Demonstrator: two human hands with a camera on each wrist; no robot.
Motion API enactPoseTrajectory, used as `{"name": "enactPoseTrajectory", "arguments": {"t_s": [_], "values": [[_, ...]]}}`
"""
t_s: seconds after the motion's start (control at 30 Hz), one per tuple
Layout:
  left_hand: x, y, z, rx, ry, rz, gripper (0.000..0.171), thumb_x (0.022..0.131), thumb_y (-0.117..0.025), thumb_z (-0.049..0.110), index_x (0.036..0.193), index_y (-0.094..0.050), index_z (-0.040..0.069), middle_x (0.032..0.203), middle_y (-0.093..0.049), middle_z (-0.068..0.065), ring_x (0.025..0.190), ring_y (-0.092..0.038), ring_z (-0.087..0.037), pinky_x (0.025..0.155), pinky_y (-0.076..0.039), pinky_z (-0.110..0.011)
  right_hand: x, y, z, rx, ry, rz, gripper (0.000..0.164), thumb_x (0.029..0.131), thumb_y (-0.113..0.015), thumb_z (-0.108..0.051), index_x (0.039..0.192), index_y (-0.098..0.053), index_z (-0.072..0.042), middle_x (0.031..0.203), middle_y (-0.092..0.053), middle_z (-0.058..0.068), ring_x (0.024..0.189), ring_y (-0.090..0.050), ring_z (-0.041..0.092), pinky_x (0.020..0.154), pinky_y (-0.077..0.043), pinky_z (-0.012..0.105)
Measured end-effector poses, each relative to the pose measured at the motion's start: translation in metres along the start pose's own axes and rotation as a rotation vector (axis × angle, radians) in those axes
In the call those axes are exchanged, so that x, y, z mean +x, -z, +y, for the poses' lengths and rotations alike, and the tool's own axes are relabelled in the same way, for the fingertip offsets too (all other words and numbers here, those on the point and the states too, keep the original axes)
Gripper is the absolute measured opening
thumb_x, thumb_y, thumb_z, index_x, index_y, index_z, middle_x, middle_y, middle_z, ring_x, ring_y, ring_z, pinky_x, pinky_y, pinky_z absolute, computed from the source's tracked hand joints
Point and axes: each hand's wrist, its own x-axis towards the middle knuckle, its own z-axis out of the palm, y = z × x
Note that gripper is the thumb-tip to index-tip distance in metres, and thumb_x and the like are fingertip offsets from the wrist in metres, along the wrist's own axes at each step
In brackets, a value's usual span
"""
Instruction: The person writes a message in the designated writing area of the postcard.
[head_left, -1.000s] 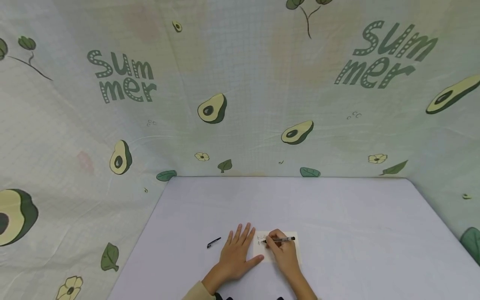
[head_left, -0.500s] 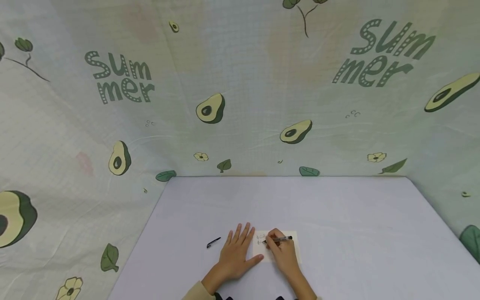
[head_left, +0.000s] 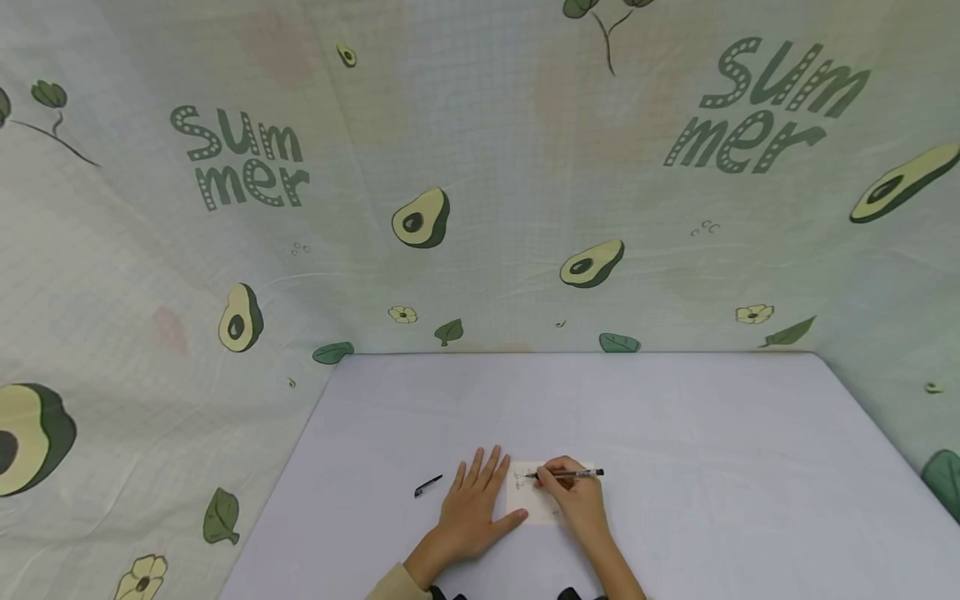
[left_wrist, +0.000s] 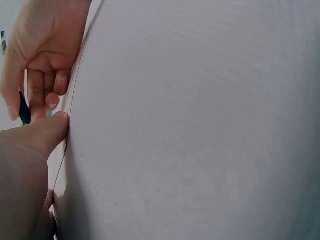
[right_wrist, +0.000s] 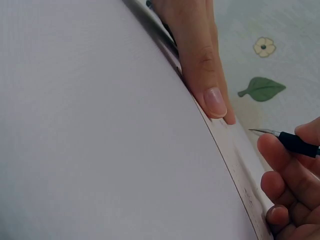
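Observation:
A small cream sheet of paper (head_left: 542, 507) with handwriting at its upper left lies on the table. My left hand (head_left: 471, 515) rests on the table with fingers spread, its thumb (left_wrist: 47, 131) on the sheet's edge. Over the sheet's right part, my right hand (head_left: 581, 497) pinches a black pen (head_left: 583, 473) between thumb and fingers, with the point toward the left. In the right wrist view the bare metal tip of the pen (right_wrist: 295, 143) shows apart from the paper surface. My right palm hides part of the sheet.
A black pen cap (head_left: 428, 486) with a clip lies left of my left hand. The white-covered table (head_left: 675, 433) reaches back to a hanging cloth (head_left: 495, 167) printed with avocados, leaves and "summer" lettering, which also hangs at both sides.
My right hand has shifted to the right with the pen, and the pen lies flatter, its tip slightly higher up the sheet. My left hand has stayed in place.

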Motion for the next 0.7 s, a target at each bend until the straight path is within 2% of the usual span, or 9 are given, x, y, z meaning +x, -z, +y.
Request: {"name": "enactPoseTrajectory", "arguments": {"t_s": [0.27, 0.43, 0.7], "values": [[-0.0006, -0.0035, -0.0023, -0.006, -0.018, 0.018, 0.087, 0.097, -0.039, 0.068, 0.160, -0.022, 0.011, 0.166, -0.014, -0.011, 0.151, -0.009, -0.037, 0.116, -0.014, -0.061, -0.0009, 0.0034, -0.0017, -0.102, 0.010, 0.005, 0.006, 0.089, -0.075, -0.010, 0.084, -0.072, -0.007, 0.073, -0.072, -0.001, 0.068, -0.063, 0.011, 0.061, -0.047, 0.021], [0.0000, -0.0046, -0.0025, 0.010, -0.019, 0.018, 0.087, 0.097, -0.038, 0.069, 0.160, -0.022, 0.011, 0.166, -0.013, -0.010, 0.151, -0.008, -0.036, 0.116, -0.013, -0.060, -0.0011, 0.0039, 0.0019, -0.111, 0.038, 0.004, 0.005, 0.089, -0.074, -0.010, 0.085, -0.073, -0.009, 0.073, -0.071, -0.003, 0.068, -0.063, 0.011, 0.060, -0.048, 0.022], [-0.0001, -0.0042, -0.0018, 0.013, -0.016, 0.022, 0.087, 0.097, -0.038, 0.069, 0.160, -0.021, 0.011, 0.166, -0.013, -0.010, 0.151, -0.007, -0.036, 0.116, -0.012, -0.061, -0.0012, 0.0035, 0.0034, -0.114, 0.038, -0.011, 0.006, 0.090, -0.074, -0.013, 0.085, -0.074, -0.012, 0.074, -0.071, -0.008, 0.072, -0.065, 0.010, 0.065, -0.051, 0.022]]}}
